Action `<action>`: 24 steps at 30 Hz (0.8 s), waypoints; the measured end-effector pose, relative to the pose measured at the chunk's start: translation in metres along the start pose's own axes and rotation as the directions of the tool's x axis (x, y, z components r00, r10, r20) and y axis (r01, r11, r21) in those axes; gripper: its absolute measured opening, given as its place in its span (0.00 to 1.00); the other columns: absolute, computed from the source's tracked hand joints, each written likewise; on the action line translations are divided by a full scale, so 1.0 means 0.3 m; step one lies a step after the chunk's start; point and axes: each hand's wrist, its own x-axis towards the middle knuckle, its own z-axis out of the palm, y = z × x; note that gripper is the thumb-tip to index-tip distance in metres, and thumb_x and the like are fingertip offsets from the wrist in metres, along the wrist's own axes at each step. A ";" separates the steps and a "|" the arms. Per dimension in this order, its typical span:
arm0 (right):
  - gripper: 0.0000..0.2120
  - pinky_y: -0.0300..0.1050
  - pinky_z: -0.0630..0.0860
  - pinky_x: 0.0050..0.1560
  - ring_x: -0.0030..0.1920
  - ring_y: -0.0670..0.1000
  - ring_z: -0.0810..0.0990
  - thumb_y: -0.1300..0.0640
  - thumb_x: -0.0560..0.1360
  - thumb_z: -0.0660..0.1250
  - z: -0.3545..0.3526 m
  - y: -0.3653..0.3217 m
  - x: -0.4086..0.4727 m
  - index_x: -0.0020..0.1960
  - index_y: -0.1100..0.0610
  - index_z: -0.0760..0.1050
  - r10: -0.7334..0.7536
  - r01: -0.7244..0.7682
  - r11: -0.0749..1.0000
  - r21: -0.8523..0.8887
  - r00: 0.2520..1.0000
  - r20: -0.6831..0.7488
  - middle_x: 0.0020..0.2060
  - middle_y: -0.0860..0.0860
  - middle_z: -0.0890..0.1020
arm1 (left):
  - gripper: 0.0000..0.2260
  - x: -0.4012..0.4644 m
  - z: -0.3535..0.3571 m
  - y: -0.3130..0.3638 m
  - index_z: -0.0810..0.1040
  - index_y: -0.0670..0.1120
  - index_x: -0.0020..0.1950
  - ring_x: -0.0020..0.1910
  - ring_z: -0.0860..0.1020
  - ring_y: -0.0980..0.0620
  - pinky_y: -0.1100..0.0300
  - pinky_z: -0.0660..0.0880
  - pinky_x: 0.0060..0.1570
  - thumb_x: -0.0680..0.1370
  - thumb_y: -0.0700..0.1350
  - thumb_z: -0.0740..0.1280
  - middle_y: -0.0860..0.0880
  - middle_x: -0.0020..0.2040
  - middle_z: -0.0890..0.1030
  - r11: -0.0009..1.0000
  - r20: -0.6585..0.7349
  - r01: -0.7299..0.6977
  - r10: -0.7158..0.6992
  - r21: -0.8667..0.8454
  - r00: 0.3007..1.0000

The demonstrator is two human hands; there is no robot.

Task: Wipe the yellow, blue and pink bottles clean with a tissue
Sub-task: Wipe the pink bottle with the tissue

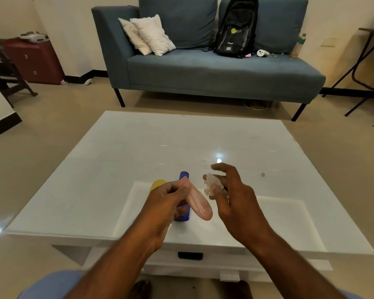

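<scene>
My left hand (166,199) grips the pink bottle (198,201) near its top and holds it tilted above the white table (138,147), its base pointing down to the right. Behind it the blue bottle (184,176) lies on the table, partly hidden by my left hand. The yellow bottle (158,184) lies left of the blue one, and only its far end shows. My right hand (231,197) pinches a crumpled white tissue (211,184) between its fingers, just right of the pink bottle and not touching it.
A blue-grey sofa (203,70) stands beyond the table with two white pillows (149,35), a black backpack (238,26) and a bottle (298,45). A dark red cabinet (35,61) is at far left, a folding stand (367,61) at far right. A small object (262,174) lies on the table.
</scene>
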 end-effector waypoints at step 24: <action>0.28 0.45 0.73 0.73 0.72 0.44 0.75 0.64 0.79 0.72 0.069 0.010 -0.022 0.76 0.48 0.72 -0.281 0.295 0.936 -0.193 0.955 0.095 0.72 0.44 0.76 | 0.14 -0.009 -0.006 0.001 0.82 0.43 0.50 0.49 0.85 0.44 0.50 0.81 0.54 0.76 0.53 0.68 0.42 0.47 0.86 0.970 0.019 0.020 -0.016 -0.242 1.000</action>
